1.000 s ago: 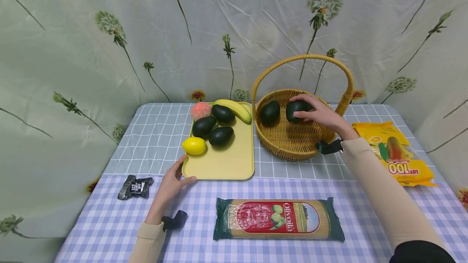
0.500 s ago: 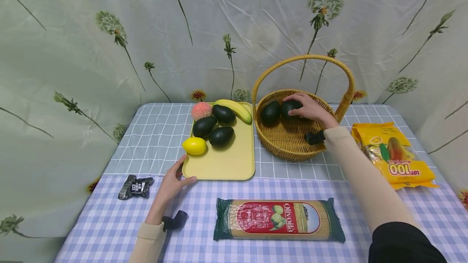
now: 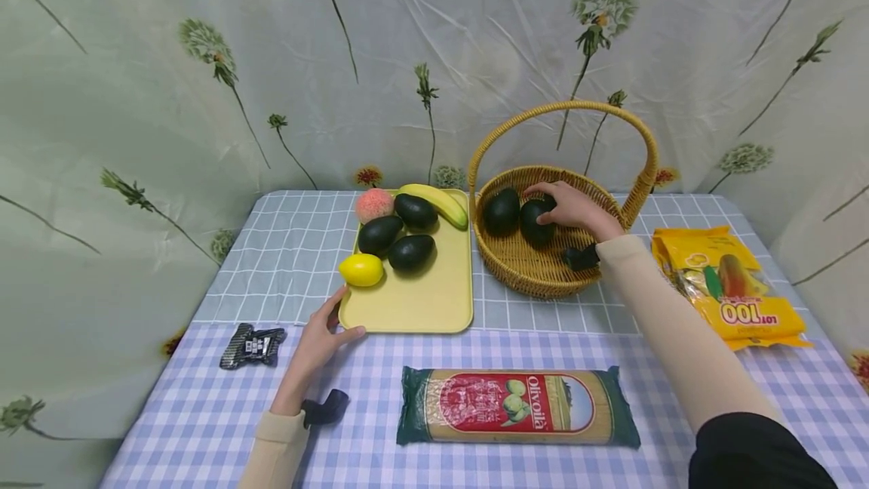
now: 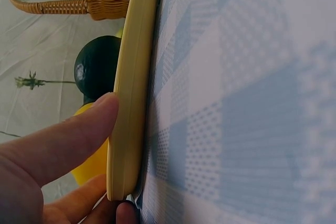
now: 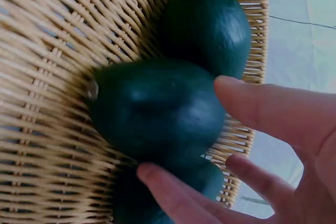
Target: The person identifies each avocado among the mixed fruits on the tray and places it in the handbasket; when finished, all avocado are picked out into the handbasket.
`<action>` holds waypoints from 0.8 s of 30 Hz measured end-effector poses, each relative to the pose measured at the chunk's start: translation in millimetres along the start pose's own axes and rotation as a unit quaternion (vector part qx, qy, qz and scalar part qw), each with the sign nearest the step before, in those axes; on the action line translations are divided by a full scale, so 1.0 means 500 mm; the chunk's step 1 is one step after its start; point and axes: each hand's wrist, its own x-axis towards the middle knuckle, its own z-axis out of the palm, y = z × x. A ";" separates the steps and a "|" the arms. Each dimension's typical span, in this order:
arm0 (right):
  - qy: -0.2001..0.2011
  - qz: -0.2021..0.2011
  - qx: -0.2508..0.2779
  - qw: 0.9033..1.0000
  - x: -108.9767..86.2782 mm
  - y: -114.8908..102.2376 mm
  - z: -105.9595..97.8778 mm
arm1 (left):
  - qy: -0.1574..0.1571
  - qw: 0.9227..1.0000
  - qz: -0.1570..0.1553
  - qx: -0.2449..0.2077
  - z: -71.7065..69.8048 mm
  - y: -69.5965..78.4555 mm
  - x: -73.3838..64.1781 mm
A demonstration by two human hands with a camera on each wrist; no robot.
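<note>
My left hand (image 3: 317, 334) grips the front-left corner of the yellow tray (image 3: 428, 308). In the left wrist view its thumb rests on the rim, with fingertips round the corner. The tray carries three dark avocados (image 3: 410, 253), a lemon (image 3: 361, 270), a pink peach (image 3: 374, 206) and a banana (image 3: 441, 206). Inside the wicker basket (image 3: 529, 278), my right hand (image 3: 575, 210) hovers with spread fingers over an avocado (image 5: 157, 106); the thumb tip is at its edge. Another avocado (image 5: 205, 30) lies beside it, and a third (image 5: 131, 195) is partly hidden behind the fingers.
The basket's tall handle (image 3: 566, 105) arches over the right hand's work. A yellow snack bag (image 3: 736, 285) lies right of the basket. At the front is a spaghetti pack (image 3: 516, 407). A small black packet (image 3: 252, 346) lies left of my left hand. A curtain (image 3: 339, 134) hangs behind the table.
My right hand has moved left inside the basket with the avocado, then its fingers have loosened; the avocado now lies beside the left one. My left hand has stayed at the tray's corner.
</note>
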 end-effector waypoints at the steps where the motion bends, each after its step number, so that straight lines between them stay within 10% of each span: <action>1: 0.000 -0.009 -0.001 1.000 -0.003 0.002 -0.001 | 0.000 1.000 0.000 -0.001 0.000 -0.001 0.000; 9: 0.005 -0.035 0.099 0.994 -0.040 0.000 -0.009 | 0.002 1.000 0.002 -0.002 0.001 -0.002 0.001; 16: -0.021 -0.105 0.263 0.959 -0.065 -0.046 -0.013 | 0.003 1.000 0.001 -0.004 0.002 -0.001 -0.001; 24: -0.060 -0.163 0.292 0.941 -0.057 -0.120 0.050 | 0.002 1.000 -0.002 0.000 0.002 0.001 -0.002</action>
